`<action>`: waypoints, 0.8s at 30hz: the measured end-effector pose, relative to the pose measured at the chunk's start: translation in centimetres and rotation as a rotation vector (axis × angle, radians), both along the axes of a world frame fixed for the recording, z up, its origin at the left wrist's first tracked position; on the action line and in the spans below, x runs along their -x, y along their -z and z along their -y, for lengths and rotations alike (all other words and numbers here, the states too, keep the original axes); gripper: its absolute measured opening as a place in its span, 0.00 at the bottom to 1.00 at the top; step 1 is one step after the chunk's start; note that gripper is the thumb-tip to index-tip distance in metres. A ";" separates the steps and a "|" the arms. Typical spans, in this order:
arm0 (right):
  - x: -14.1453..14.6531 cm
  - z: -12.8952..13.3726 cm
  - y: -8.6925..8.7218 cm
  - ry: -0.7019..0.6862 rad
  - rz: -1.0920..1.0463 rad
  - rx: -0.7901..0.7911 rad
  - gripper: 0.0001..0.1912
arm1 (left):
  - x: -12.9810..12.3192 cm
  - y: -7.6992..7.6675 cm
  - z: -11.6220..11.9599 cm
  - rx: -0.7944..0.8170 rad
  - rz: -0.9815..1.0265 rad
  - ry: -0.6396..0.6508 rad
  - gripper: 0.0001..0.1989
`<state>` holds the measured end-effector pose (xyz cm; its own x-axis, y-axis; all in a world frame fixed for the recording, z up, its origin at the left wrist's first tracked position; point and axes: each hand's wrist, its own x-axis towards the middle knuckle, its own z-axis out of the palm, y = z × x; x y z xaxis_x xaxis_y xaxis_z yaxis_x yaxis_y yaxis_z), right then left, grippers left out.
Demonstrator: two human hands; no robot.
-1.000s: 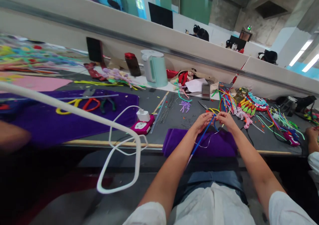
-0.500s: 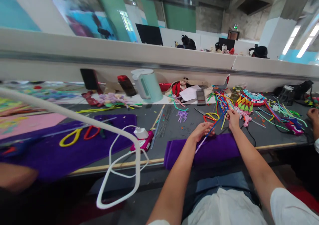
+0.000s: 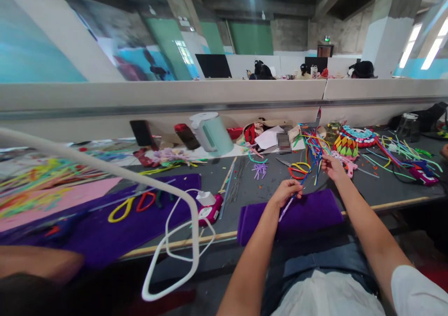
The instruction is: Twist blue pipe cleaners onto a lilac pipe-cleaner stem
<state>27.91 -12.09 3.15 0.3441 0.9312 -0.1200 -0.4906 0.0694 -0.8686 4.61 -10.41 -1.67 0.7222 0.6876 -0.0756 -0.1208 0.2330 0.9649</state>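
Cloth (image 3: 308,213) lines the table edge (image 3: 392,204); our left hand (image 3: 287,193) pinches a stem (image 3: 305,179); our right hand (image 3: 332,167), we cannot tell.

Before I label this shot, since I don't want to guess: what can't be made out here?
All in the head view:
- Whether the right hand pinches a strand: too small against the bundle.
- Part of the purple roll: behind the left forearm.
- The item by the white paper: pixelated.
- Most of another person's hand: cut off by the right edge.
- The blue thing at left: blurred.
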 end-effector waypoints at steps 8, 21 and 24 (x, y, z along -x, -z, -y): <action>1.4 0.1 -1.6 -0.094 -0.019 -0.002 0.08 | 0.7 0.1 1.4 0.078 0.053 -0.121 0.14; 9.6 1.7 2.4 -0.042 0.385 -0.122 0.18 | 1.0 1.4 -0.1 0.263 0.282 -0.395 0.15; 11.9 1.8 3.2 -0.088 0.469 -0.205 0.17 | 0.8 1.2 0.2 0.247 0.310 -0.389 0.16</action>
<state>15.99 -13.92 -0.05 0.2361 0.9474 0.2160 -0.0638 0.2369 -0.9694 3.84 -10.65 -2.89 0.4321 0.8970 -0.0926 -0.5129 0.3289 0.7929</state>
